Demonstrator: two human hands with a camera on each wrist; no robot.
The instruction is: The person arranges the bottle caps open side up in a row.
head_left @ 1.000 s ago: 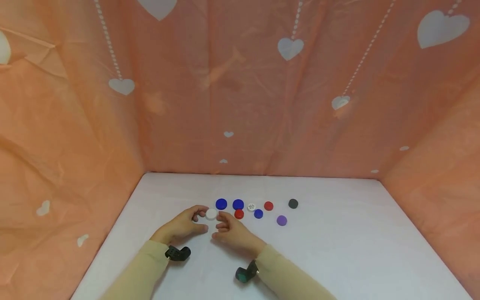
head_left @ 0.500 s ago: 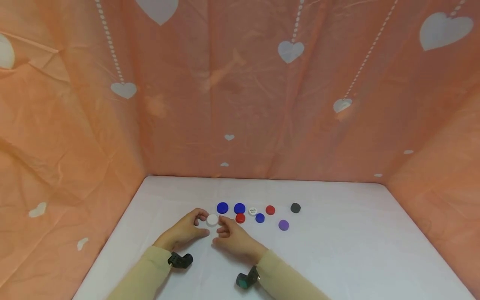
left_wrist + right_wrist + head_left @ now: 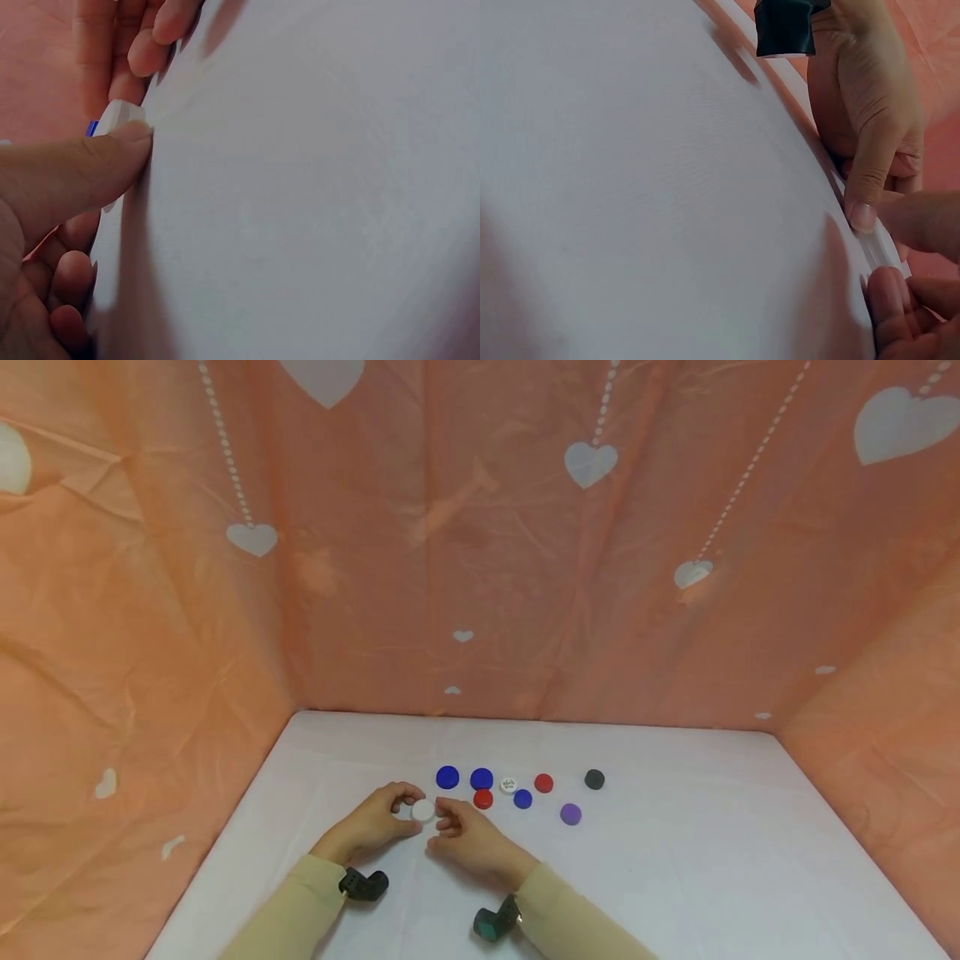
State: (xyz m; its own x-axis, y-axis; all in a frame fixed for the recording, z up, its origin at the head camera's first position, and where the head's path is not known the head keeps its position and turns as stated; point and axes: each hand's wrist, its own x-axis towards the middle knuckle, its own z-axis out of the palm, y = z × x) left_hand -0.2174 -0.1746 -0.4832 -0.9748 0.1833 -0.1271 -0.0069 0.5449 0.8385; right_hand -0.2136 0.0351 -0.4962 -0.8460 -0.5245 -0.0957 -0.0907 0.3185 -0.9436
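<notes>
On white table [image 3: 720,852], left hand [image 3: 375,817] newly pinching white disc [image 3: 423,811], right hand [image 3: 474,839] relaxed, perhaps touching it.

Forearms [image 3: 288,906] angled inward, left grip [image 3: 375,818] pinching — right grip [image 3: 476,842] loosely curled

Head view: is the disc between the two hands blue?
No, the disc between the left hand and right hand is plain white.
</notes>
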